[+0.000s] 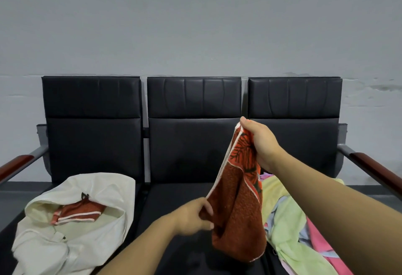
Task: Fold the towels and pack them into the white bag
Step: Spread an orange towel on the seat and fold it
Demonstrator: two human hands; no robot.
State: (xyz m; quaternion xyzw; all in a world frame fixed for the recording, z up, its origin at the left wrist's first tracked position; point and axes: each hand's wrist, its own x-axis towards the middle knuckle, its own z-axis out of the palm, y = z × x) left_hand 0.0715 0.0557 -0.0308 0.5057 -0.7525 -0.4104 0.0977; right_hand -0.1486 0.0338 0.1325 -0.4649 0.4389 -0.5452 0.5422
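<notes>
A red-orange towel (237, 209) with a white edge hangs over the middle seat. My right hand (260, 142) grips its top corner, raised in front of the backrest. Lower down, my left hand (193, 217) pinches the towel's left edge. The white bag (71, 227) lies open on the left seat, with a folded red towel (78, 211) inside its mouth. A heap of loose towels (289, 227) in light green, pink, yellow and blue lies on the right seat, partly behind my right forearm.
A bench of three black padded seats (193, 144) stands against a grey wall. Wooden-topped armrests (374, 166) stick out at both ends. The middle seat cushion (174, 194) lies between the bag and the heap.
</notes>
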